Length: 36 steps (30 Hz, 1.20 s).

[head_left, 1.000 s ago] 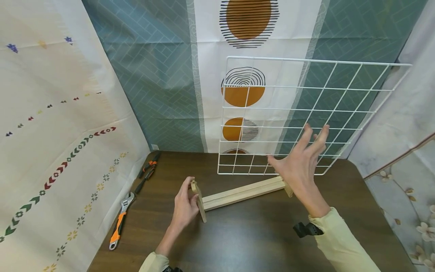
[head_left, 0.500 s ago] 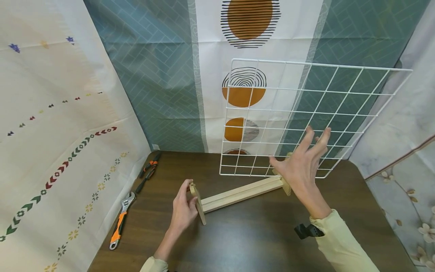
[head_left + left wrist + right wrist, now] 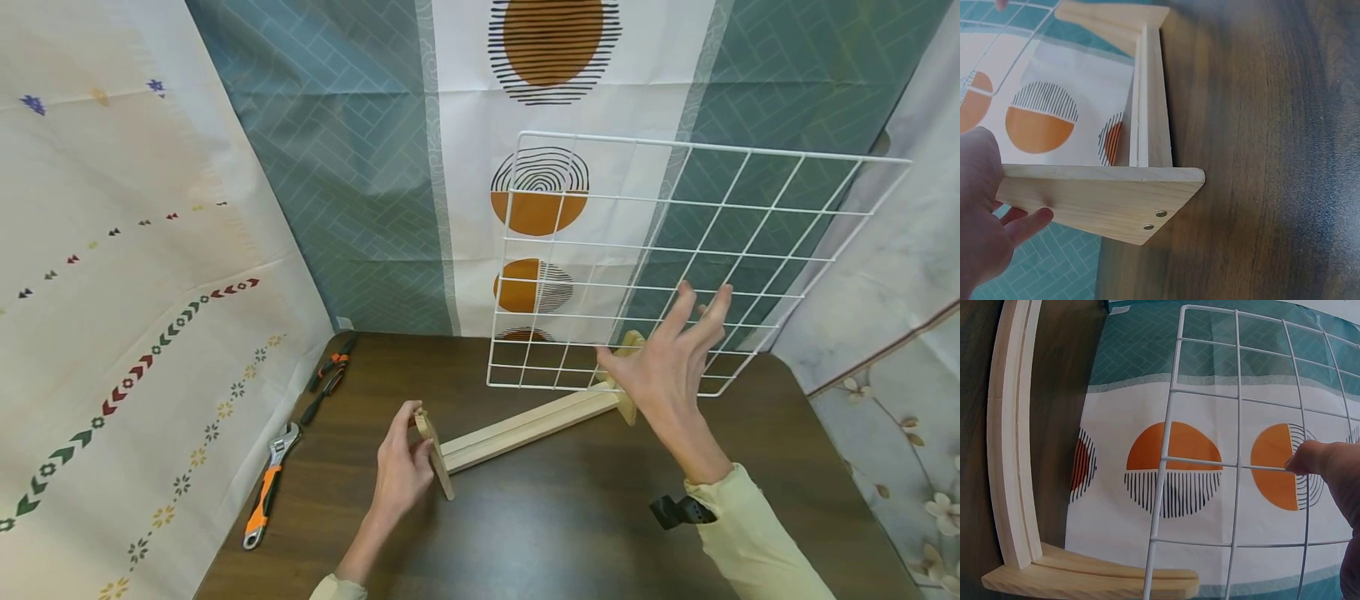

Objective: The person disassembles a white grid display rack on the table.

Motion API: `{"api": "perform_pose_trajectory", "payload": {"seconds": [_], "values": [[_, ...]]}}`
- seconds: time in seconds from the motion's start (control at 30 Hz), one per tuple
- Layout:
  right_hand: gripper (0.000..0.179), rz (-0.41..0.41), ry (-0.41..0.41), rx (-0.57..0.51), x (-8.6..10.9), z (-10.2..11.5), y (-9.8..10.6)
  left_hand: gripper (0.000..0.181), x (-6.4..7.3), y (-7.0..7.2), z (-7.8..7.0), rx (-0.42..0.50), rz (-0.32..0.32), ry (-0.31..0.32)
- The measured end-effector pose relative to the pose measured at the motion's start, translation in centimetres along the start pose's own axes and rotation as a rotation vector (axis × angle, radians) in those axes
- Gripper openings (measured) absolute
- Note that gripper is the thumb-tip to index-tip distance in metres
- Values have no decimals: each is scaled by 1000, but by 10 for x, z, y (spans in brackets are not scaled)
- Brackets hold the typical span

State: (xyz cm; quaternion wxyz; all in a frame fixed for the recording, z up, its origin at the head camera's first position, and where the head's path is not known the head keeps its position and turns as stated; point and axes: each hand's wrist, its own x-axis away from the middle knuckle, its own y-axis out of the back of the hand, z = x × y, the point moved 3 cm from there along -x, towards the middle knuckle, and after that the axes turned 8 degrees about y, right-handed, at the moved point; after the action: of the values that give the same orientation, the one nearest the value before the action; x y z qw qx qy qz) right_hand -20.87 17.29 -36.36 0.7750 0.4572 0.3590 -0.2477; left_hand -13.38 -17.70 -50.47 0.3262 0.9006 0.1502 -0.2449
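Observation:
A pale wooden stand has a long grooved rail (image 3: 528, 427) between two end boards. My left hand (image 3: 401, 471) pinches the near-left end board (image 3: 1085, 197), thumb on its outer face; two screw heads show low on that board. My right hand (image 3: 666, 362) holds a white wire grid panel (image 3: 699, 251) with spread fingers, its thumb on a wire in the right wrist view. The grid tilts upright behind the rail, with its lower edge overlapping the far-right end board (image 3: 627, 407) in the head view. In the right wrist view, grid wires pass in front of that board's tip.
An adjustable wrench (image 3: 264, 492) with an orange-and-black handle lies at the left of the brown table (image 3: 570, 525). Black-and-orange hand tools (image 3: 330, 371) lie beyond it. Patterned cloth (image 3: 360, 192) hangs behind and on both sides.
The wire grid has shifted slightly right and down at its top edge. The wooden stand has slid a little left, and its far-right end board shows more beside my right hand.

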Motion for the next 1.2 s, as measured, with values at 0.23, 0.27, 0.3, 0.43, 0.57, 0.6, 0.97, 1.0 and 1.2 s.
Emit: {"api": "perform_pose_trajectory", "payload": {"seconds": [0.23,0.27,0.3,0.43,0.57,0.6,0.97,1.0,1.2], "values": [[131,10,0,-8,0,-2,1,80,3,2,1,-7,-20,-16],[131,8,0,-10,0,-3,1,80,3,3,0,-6,-23,-20],[131,11,1,-8,1,-3,1,81,3,3,0,-4,-27,-25],[130,8,5,-11,1,-3,1,81,5,5,0,3,-40,-31],[128,-2,-14,-20,2,-3,0,82,7,6,0,11,-48,-26],[127,-2,-21,-20,2,-4,0,82,7,7,0,13,-49,-24],[127,9,0,0,4,-6,-1,80,11,10,-1,26,-72,-28],[128,10,2,-2,4,-7,-1,80,12,10,-1,25,-73,-27],[131,14,-16,2,5,-8,-2,79,14,12,-2,27,-77,-24]]}}
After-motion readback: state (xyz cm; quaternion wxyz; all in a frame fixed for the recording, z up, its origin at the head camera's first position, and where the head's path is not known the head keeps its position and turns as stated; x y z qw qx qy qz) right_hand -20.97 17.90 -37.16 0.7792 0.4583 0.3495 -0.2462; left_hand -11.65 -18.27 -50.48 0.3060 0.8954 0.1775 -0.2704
